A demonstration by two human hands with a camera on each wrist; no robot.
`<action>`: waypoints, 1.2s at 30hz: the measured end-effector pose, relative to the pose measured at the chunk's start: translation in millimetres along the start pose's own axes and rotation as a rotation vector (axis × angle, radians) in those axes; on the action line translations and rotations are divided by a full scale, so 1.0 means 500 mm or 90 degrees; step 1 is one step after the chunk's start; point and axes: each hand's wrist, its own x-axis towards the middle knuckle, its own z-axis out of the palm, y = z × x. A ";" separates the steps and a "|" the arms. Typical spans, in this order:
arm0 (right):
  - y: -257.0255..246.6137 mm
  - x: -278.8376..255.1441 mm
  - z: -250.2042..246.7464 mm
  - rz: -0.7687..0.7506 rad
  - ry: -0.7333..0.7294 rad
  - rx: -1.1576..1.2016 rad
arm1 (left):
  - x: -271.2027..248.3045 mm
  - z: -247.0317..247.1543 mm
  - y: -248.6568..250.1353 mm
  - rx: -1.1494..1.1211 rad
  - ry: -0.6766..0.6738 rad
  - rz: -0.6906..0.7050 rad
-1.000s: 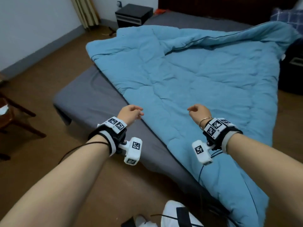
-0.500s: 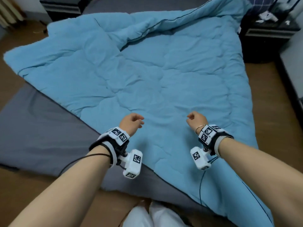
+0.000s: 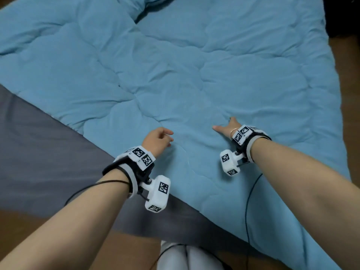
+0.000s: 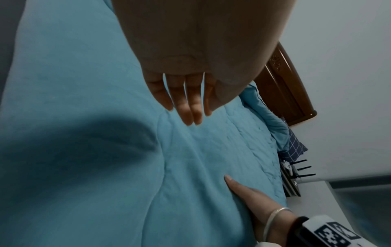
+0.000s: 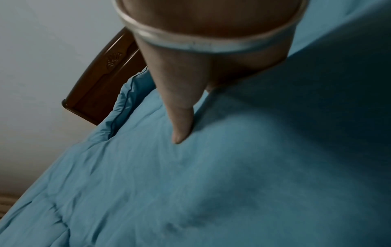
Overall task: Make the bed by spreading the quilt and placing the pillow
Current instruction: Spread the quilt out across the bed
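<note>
A light blue quilt (image 3: pixel 175 75) lies askew across the bed, its near right part hanging over the foot edge. A grey sheet (image 3: pixel 39 152) shows bare at the near left. My left hand (image 3: pixel 157 138) hovers just above the quilt near its edge, fingers loosely extended and holding nothing (image 4: pixel 190 103). My right hand (image 3: pixel 227 127) lies flat on the quilt with straight fingers and the thumb stretched out (image 5: pixel 182 120). A blue checked pillow (image 4: pixel 295 147) shows small at the head of the bed in the left wrist view.
A dark wooden headboard (image 4: pixel 283 83) stands against the pale wall at the far end. A nightstand (image 4: pixel 292 180) with a device with black antennas sits beside the bed. Brown floor (image 3: pixel 348 94) runs along the right side; a folded-back quilt flap (image 3: pixel 140 8) lies at the top.
I have stepped closer and leaned over the bed. Both hands went forward and down; the right hand opened and came to lie flat on the quilt.
</note>
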 end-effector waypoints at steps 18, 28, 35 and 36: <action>-0.136 -0.493 -0.114 -0.406 -0.078 -0.244 | -0.144 -0.171 0.300 0.927 -0.101 0.439; -0.116 -0.750 -0.023 -0.453 -0.078 -0.260 | -0.353 -0.354 0.183 1.099 0.029 0.350; -0.099 -0.864 0.138 -0.483 -0.057 -0.317 | -0.546 -0.475 -0.026 1.115 0.069 0.226; -0.099 -0.875 0.160 -0.476 -0.039 -0.326 | -0.573 -0.488 -0.049 1.080 0.054 0.201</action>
